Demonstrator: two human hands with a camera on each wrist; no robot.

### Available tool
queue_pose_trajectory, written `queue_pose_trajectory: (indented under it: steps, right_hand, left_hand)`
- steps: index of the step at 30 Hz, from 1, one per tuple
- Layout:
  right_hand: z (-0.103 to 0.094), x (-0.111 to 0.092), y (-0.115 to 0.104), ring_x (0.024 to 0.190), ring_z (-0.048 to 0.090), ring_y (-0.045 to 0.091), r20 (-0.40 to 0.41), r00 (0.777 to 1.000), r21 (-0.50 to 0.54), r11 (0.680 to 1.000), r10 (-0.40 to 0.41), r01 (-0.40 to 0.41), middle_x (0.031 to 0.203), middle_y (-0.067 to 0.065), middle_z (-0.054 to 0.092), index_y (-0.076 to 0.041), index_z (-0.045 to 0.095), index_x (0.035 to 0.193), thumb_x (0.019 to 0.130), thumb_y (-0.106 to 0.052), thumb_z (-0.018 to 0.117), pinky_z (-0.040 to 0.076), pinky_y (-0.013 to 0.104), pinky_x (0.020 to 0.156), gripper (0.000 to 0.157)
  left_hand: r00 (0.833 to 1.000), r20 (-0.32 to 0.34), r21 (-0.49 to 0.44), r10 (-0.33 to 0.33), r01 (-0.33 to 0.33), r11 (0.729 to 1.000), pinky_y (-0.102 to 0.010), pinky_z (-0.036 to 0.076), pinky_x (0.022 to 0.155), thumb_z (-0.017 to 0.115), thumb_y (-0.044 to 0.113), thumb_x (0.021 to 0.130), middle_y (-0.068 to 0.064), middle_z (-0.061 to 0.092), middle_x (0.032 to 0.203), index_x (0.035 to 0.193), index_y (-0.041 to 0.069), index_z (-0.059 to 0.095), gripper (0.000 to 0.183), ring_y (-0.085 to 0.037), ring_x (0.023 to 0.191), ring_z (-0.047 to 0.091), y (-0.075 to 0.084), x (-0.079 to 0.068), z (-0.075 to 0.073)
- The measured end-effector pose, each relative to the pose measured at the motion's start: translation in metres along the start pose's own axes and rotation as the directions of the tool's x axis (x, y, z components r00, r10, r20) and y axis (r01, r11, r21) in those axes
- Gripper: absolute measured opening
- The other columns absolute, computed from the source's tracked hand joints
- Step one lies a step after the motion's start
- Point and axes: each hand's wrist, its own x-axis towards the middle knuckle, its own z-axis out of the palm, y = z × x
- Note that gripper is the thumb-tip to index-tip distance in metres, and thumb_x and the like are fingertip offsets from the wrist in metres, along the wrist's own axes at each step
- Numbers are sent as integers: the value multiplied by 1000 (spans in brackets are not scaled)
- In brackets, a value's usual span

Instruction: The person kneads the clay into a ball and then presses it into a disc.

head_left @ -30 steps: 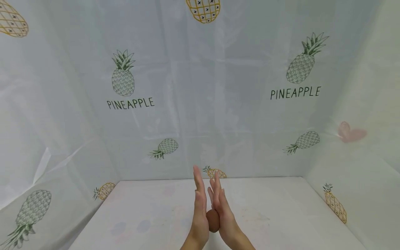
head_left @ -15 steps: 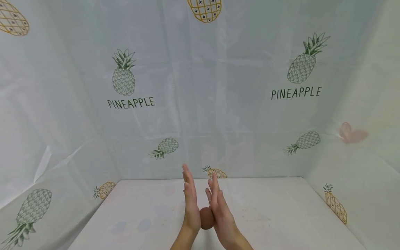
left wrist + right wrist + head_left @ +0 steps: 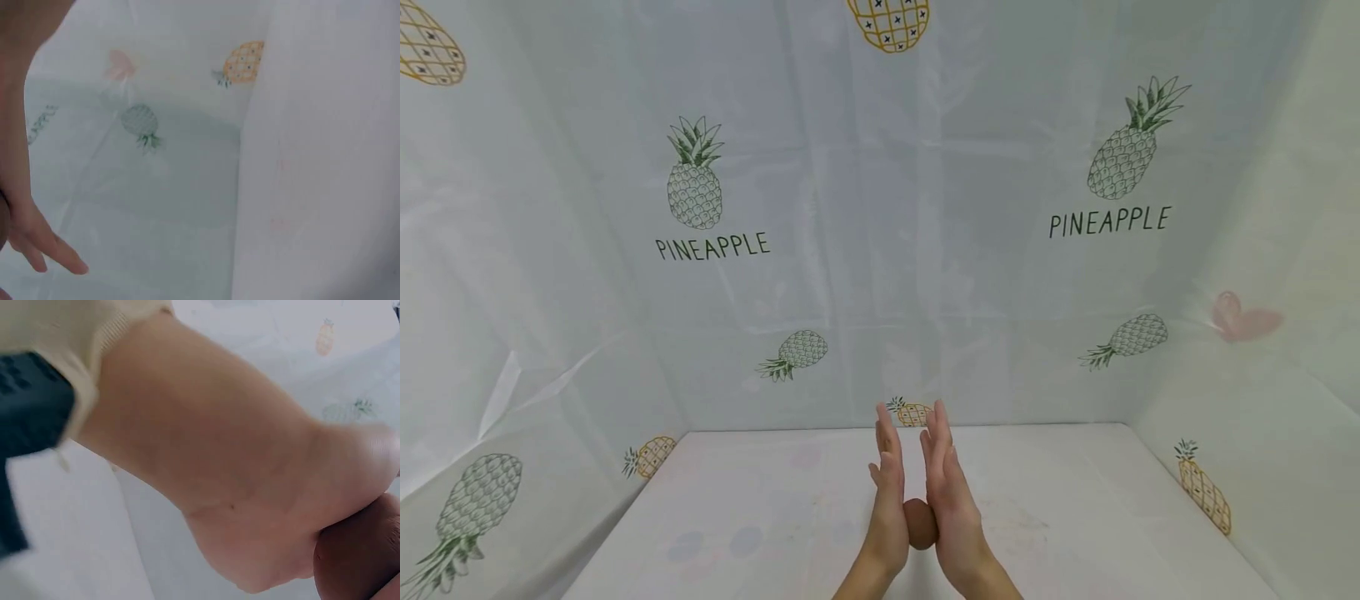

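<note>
A brown ball (image 3: 921, 524), which looks like clay, is pressed between my two upright palms just above the white table. My left hand (image 3: 889, 517) touches its left side. Against the right side lies my right hand (image 3: 953, 517). Fingers of both hands are straight and point up and away, with a narrow gap between them. The right wrist view shows the ball (image 3: 356, 559) close up under the heel of a palm, with a crease on its surface. In the left wrist view only a dark sliver shows at the left edge, beside a hand with extended fingers.
The white tabletop (image 3: 745, 483) has faint coloured stains. White sheeting (image 3: 880, 250) printed with pineapples hangs behind it and along both sides. A pale sleeve (image 3: 125, 319) and a dark strapped device (image 3: 31, 406) show at the wrist in the right wrist view.
The hands and ball shifted left half a second ago and are now back to the right. The left hand moved most, and the ball stays between the palms.
</note>
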Motion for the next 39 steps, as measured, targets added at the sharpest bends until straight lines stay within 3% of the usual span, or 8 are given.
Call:
queue_pose_trajectory:
  steps: [5,10,16,20,23,27,30,39]
  right_hand:
    - [-13,1,-3,162,-19,26,-73,995,-4,998,-62,62,176,-11,-16,-48,-12,167,113,-49,1,-23,74,117,56]
    - [-29,4,-6,163,-18,24,-162,981,3,994,-103,105,176,-12,-16,-43,-11,169,114,-48,4,-24,69,119,57]
    - [-36,8,-2,163,-17,25,-202,972,6,992,-119,123,177,-13,-16,-39,-10,170,115,-47,6,-22,68,122,58]
    - [-31,10,4,163,-17,28,-167,980,-32,994,-106,102,177,-12,-16,-37,-10,170,116,-45,6,-18,70,122,57]
    - [-25,8,9,163,-19,29,-97,994,-34,999,-43,40,175,-13,-19,-43,-11,169,115,-47,4,-18,74,120,56]
    - [-15,5,12,162,-21,31,19,998,1,998,55,-55,174,-15,-22,-56,-13,164,114,-52,3,-18,75,119,52]
    - [-8,2,11,162,-20,35,84,994,27,997,76,-79,175,-10,-22,-59,-12,162,114,-53,3,-19,74,120,51]
    - [0,0,5,162,-19,36,94,993,50,996,65,-70,175,-11,-20,-55,-12,164,114,-53,2,-22,73,119,52]
  left_hand:
    - [994,102,-43,-41,45,998,-73,-30,113,-2,51,112,21,-21,173,165,51,-12,54,-22,158,-30,11,-13,16]
    - [975,205,-64,-88,103,993,-78,-27,110,1,48,113,28,-20,172,165,53,-12,53,-19,157,-29,33,-29,30]
    - [964,266,-140,-15,54,989,-75,-27,113,-1,42,114,21,-27,172,166,46,-13,54,-11,156,-32,44,-34,34]
    - [972,232,-133,25,6,991,-72,-29,114,-5,39,114,24,-27,171,167,39,-16,55,-7,155,-32,42,-30,31]
    - [981,192,-109,26,-4,994,-70,-28,117,-6,39,113,27,-25,171,167,39,-16,55,-4,156,-30,41,-28,26]
    - [992,125,-76,23,-14,997,-67,-26,119,-4,45,112,27,-24,171,166,46,-16,55,-5,157,-29,38,-22,18]
    - [997,72,-74,36,-30,997,-69,-26,118,-2,51,111,25,-25,171,165,49,-16,55,-10,157,-31,32,-15,10]
    - [997,-47,1,56,-56,998,-66,-32,116,4,47,113,15,-24,174,168,40,-15,58,-19,159,-29,10,0,-7]
